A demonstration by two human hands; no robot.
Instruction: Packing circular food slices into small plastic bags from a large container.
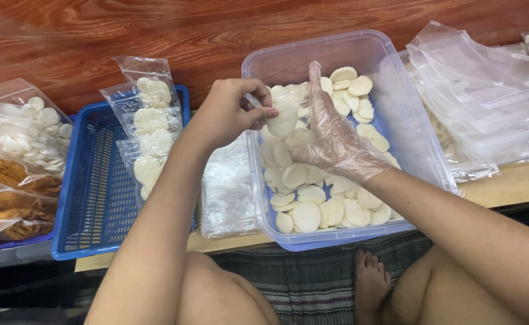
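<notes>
My left hand (231, 111) is bare and pinches the mouth of a small clear plastic bag (288, 105) over the left side of a clear plastic tub (397, 78). My right hand (331, 135), in a thin clear glove, holds round white crackers against that bag. The bag has a few white discs in it. Several more round white crackers (318, 204) lie loose in the tub below both hands.
A blue basket (90, 198) at left holds three filled cracker bags (150, 129). Further left lie bags of white and orange-brown snacks (12, 180). A stack of empty clear bags (481, 102) sits right of the tub, another (228, 186) between tub and basket.
</notes>
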